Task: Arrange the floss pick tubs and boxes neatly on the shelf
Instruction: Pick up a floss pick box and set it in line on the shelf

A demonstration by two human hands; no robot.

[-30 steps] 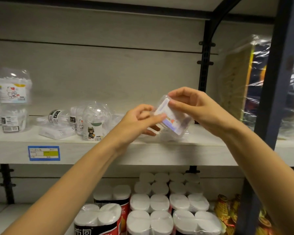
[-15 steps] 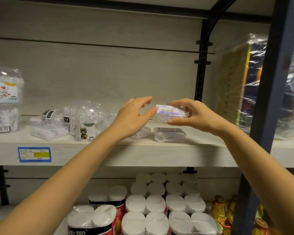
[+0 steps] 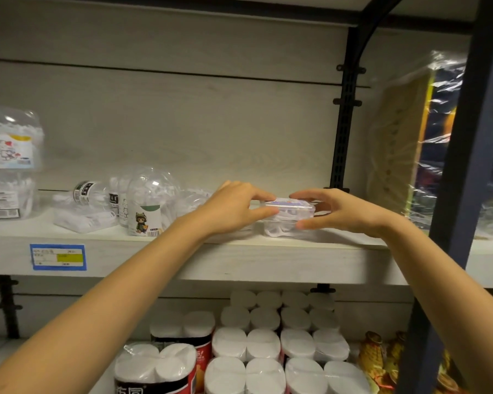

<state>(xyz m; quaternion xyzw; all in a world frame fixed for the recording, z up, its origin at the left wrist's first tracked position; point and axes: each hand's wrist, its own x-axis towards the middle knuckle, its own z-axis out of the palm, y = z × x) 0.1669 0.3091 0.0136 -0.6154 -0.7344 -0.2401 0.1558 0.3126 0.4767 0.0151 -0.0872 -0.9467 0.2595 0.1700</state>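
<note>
Since half a second ago both hands have come lower, and the clear floss pick box (image 3: 289, 207) that was held in the air above a second box now sits on top of that lower box (image 3: 285, 229), on the white shelf (image 3: 239, 258).

At the far left of the shelf two clear tubs are stacked: the upper tub (image 3: 10, 137) has a cartoon label, and the lower tub (image 3: 10, 199) is under it. To the right of them a small bottle-like tub (image 3: 87, 191) lies on its side above a flat white pack (image 3: 84, 220). Beside this stands a domed clear tub (image 3: 150, 204) with a label showing a cartoon figure. On the front edge of the shelf, below these things, a blue price tag (image 3: 57, 257) is fixed.

The left hand (image 3: 234, 207) grips the left end of the upper box, with the thumb at the front and the fingers over the top. The right hand (image 3: 340, 213) holds the right end in the same way, thumb low at the front and fingers curved over the lid. The two boxes are near the front edge of the shelf, just left of the black upright post (image 3: 343, 132).

Further right, behind a dark frame, are goods wrapped in plastic film (image 3: 410, 143). On the shelf below stand packs of paper rolls (image 3: 268, 342).
</note>
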